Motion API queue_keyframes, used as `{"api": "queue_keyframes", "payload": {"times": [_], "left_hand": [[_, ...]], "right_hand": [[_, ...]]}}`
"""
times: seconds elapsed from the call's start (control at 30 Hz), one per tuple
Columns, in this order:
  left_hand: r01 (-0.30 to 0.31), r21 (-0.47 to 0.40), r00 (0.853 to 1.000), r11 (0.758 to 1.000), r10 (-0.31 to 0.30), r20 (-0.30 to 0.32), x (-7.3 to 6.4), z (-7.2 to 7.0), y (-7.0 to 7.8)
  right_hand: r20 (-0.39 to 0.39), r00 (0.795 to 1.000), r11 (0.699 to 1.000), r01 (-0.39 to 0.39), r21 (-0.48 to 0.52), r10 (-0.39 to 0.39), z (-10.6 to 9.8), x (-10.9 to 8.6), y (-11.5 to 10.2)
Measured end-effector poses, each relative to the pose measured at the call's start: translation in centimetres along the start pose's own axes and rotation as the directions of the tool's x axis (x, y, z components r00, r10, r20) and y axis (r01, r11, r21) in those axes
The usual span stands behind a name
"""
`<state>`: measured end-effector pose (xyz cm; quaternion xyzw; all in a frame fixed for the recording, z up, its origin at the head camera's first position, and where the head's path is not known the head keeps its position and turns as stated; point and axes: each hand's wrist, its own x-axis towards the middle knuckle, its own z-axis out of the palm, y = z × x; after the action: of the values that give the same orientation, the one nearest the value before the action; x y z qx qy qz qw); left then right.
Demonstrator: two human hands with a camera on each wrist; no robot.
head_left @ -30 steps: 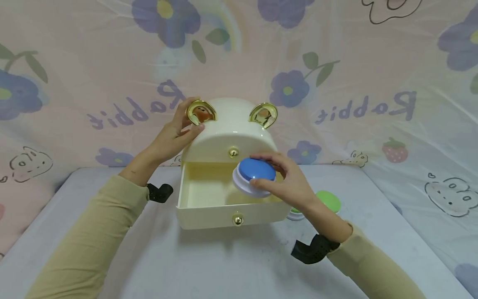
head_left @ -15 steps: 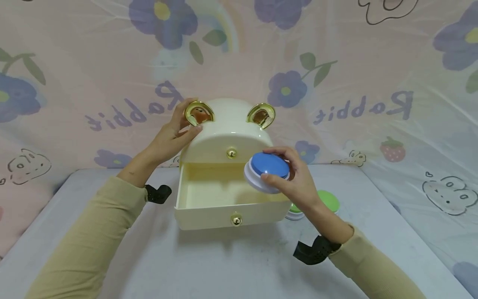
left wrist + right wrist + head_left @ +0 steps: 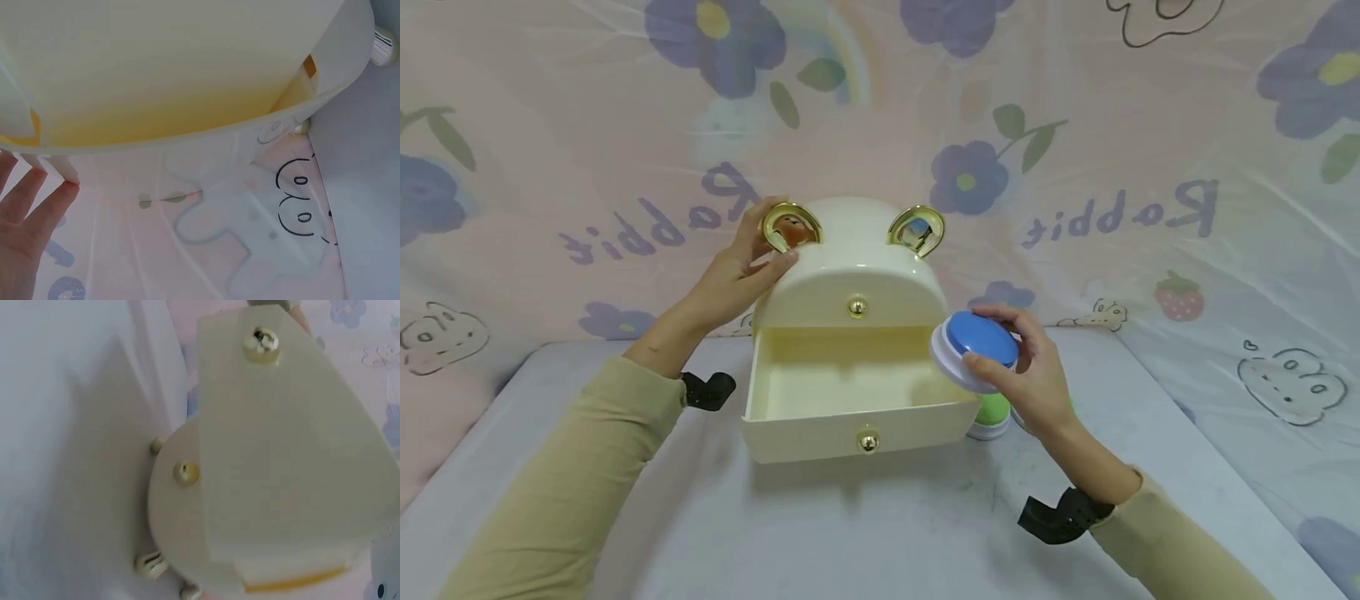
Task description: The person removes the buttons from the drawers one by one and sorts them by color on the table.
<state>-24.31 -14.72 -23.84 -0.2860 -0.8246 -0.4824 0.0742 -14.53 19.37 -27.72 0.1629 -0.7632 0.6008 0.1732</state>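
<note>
A cream drawer organizer (image 3: pixel 850 279) with gold ears stands in the middle of the table, its wide lower drawer (image 3: pixel 857 440) pulled out and bare inside. My left hand (image 3: pixel 730 275) grips its upper left side by the gold ear, thumb in front; in the left wrist view, fingers (image 3: pixel 47 203) reach along its edge. My right hand (image 3: pixel 1030 371) holds a round push button (image 3: pixel 982 336) with a blue top and white base, above the drawer's right corner. The right wrist view shows the drawer's front knob (image 3: pixel 261 345), not the right hand.
A green-topped button (image 3: pixel 994 410) lies on the table right beside the drawer; another behind it is mostly hidden by the right hand. A patterned cloth (image 3: pixel 1120 100) hangs behind the white table (image 3: pixel 880 533). Black straps with mounts circle both wrists.
My right hand has carried the blue button rightward, from over the drawer's inside to its right corner. The left hand keeps its grip. The whole head view has shifted slightly.
</note>
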Motion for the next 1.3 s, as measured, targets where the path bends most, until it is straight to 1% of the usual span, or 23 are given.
{"api": "queue_keyframes", "payload": {"times": [0.07, 0.2, 0.33, 0.43, 0.63, 0.77, 0.9, 1.1, 1.3], "left_hand": [[0.004, 0.001, 1.000, 1.000, -0.004, 0.001, -0.1, 0.0, 0.1], [0.001, 0.001, 1.000, 1.000, -0.001, 0.001, -0.1, 0.0, 0.2], [0.003, 0.001, 1.000, 1.000, -0.003, 0.003, 0.0, 0.0, 0.2], [0.009, 0.005, 1.000, 1.000, -0.009, 0.000, -0.1, 0.0, 0.1], [0.009, 0.000, 1.000, 1.000, -0.009, 0.001, 0.0, 0.0, 0.0], [0.004, -0.007, 1.000, 1.000, -0.004, 0.003, 0.0, 0.0, 0.2], [-0.003, -0.004, 1.000, 1.000, 0.003, 0.009, 0.0, -0.1, 0.3], [0.016, 0.001, 1.000, 1.000, -0.016, 0.006, 0.0, -0.1, 0.2], [0.015, 0.009, 1.000, 1.000, -0.015, 0.001, 0.1, 0.0, 0.0]], "right_hand": [[-0.024, 1.000, 1.000, -0.012, -0.021, 0.012, -0.7, -0.3, 0.2], [-0.072, 0.997, 0.994, -0.038, -0.101, 0.030, -2.0, -0.8, 0.8], [-0.112, 0.993, 0.979, -0.058, -0.196, 0.036, -2.9, -1.4, 1.4], [-0.116, 0.993, 0.966, -0.060, -0.251, 0.031, -3.5, -1.8, 1.9], [-0.104, 0.993, 0.938, -0.095, -0.333, 0.063, -4.6, -3.0, 2.9], [-0.079, 0.994, 0.924, -0.101, -0.369, 0.077, -5.0, -3.8, 3.6], [-0.064, 0.994, 0.911, -0.108, -0.398, 0.089, -5.2, -4.3, 4.2], [-0.051, 0.990, 0.893, -0.137, -0.428, 0.128, -5.3, -5.0, 4.9], [-0.006, 0.985, 0.874, -0.157, -0.461, 0.174, -5.3, -5.8, 5.5]]}}
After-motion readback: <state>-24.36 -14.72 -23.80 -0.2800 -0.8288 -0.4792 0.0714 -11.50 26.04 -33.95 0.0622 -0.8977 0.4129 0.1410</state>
